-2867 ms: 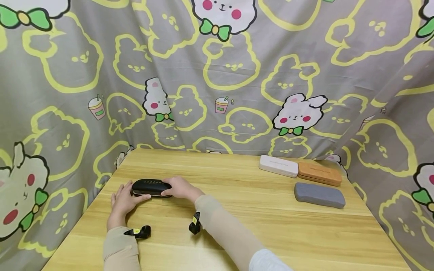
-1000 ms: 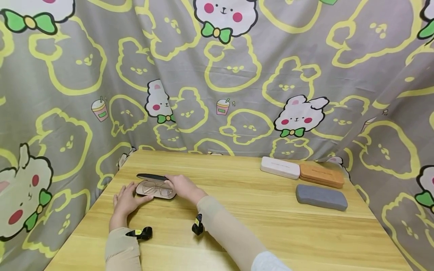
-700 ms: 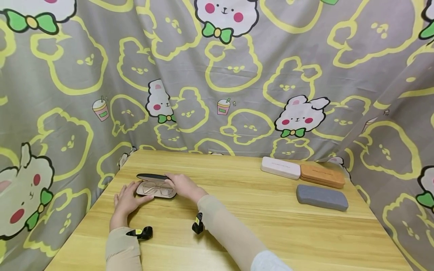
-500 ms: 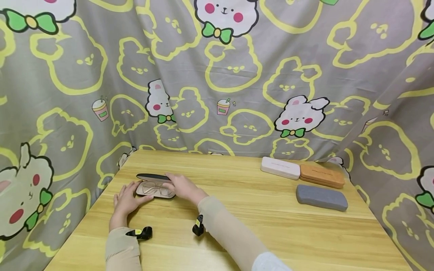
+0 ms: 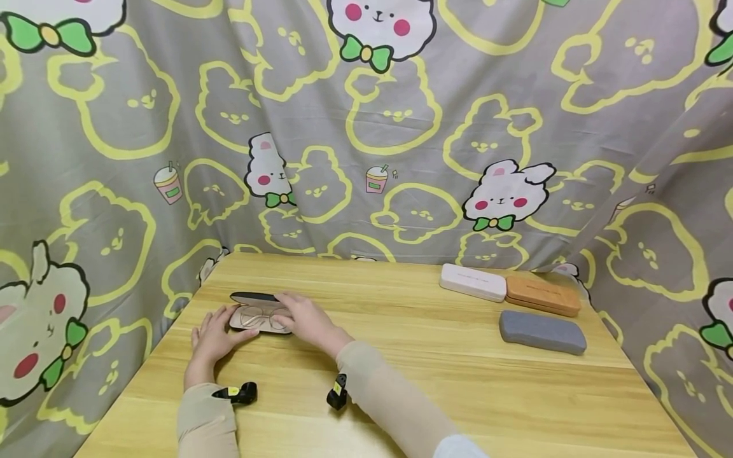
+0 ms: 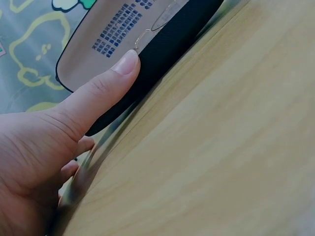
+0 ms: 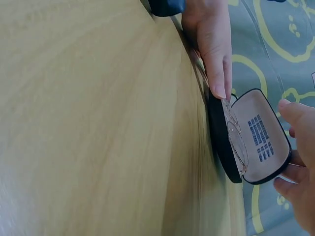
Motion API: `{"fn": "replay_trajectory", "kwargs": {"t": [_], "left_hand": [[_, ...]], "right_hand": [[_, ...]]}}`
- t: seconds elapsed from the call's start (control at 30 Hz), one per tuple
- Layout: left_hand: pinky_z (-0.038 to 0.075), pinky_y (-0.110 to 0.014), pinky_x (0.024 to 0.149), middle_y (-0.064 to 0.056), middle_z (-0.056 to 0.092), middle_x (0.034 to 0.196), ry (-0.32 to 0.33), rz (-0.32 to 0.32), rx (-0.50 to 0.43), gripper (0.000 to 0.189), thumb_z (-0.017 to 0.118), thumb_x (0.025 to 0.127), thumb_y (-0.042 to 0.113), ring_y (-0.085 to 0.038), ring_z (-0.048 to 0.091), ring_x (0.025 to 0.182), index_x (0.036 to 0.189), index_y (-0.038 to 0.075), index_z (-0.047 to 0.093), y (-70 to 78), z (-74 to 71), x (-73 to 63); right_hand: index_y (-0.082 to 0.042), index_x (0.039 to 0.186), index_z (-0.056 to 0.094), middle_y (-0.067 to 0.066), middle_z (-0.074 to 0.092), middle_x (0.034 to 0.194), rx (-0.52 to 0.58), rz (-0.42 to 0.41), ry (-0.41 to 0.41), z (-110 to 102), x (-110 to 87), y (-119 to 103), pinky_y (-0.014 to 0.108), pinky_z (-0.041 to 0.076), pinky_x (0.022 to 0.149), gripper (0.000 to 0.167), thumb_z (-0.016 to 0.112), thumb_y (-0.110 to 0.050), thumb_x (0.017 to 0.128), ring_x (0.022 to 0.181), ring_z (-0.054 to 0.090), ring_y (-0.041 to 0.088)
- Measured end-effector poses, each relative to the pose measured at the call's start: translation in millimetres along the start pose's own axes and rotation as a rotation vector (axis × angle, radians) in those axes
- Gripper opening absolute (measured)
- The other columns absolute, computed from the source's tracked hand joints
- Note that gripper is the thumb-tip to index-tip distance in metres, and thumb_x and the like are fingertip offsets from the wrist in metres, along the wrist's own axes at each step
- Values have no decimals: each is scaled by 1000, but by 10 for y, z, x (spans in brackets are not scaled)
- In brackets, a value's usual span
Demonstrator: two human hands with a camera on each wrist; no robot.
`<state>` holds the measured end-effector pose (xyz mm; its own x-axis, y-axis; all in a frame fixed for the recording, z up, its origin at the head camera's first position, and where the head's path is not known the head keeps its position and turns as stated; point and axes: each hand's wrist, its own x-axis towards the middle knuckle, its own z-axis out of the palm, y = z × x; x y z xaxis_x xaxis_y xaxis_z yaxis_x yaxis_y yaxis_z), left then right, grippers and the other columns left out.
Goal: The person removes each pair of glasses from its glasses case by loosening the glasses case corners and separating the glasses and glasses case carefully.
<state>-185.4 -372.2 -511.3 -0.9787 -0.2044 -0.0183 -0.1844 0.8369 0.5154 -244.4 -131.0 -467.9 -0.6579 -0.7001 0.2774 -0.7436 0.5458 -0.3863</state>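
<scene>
A black glasses case [image 5: 252, 297] lies on the table with its lid raised and a pale lining showing. Thin wire-framed glasses [image 7: 235, 142] rest inside it. My left hand [image 5: 214, 340] grips the case's left end, its thumb [image 6: 106, 83] over the front rim and the other fingers round the end. At the lid's right end is my right hand [image 5: 309, 324]. Its fingers touch the back of the lid, while the thumb [image 7: 295, 113] stands apart from it on the inner side. Blue printing [image 7: 261, 137] marks the lid's lining.
Toward the table's back right lie a white case [image 5: 473, 282], an orange case [image 5: 543, 296] and a grey case [image 5: 541, 332], all closed. A patterned curtain [image 5: 321, 127] hangs behind and at both sides of the wooden table [image 5: 424, 381].
The black case was closed at first; its lid has swung up and back, exposing the glasses. Lately my right hand has shifted slightly, its thumb moving over the case's right end. My left hand stays put.
</scene>
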Motion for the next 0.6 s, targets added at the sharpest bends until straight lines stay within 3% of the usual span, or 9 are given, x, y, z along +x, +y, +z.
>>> {"fn": "replay_trajectory", "kwargs": {"t": [0.3,0.6], "left_hand": [[-2,-80,104,-30,17,157,0,5,-2,104,68,77,67,-56,3,143,153,9,28,-5,-16,2],[0,-81,102,-30,18,157,-14,10,-33,97,70,78,63,-57,4,143,150,7,33,14,-44,1]], "right_hand": [[-24,135,58,10,53,143,-168,-100,127,66,43,-96,33,43,111,42,60,-39,96,134,50,24],[-24,118,69,9,55,142,-278,-51,100,115,151,-184,33,38,115,29,62,-39,95,136,48,24]]}}
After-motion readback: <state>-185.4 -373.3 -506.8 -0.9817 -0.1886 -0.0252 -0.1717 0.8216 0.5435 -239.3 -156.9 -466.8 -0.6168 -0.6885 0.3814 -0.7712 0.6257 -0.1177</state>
